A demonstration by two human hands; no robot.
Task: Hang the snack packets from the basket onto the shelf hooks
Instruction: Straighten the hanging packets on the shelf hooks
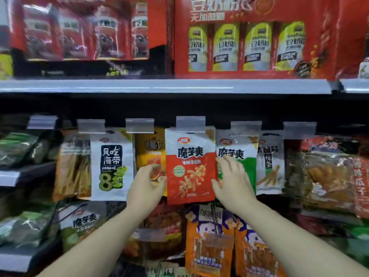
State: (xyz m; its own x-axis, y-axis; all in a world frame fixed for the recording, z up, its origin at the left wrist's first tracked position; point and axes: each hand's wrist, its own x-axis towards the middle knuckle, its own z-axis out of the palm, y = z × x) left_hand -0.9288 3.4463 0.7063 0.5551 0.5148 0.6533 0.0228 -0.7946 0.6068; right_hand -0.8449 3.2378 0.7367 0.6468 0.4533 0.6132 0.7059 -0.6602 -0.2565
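- Two hands flank the red-and-white snack packet [190, 166], which hangs at a shelf hook under its clear tag [190, 123].
- Left hand [146, 185] and right hand [231, 179] touch its side edges with loosely curled fingers (grip unclear).
- Risk: if the hole isn't fully seated, letting go could drop it.

grey metal shelf [159, 86], dark back panel [179, 105] beneath.
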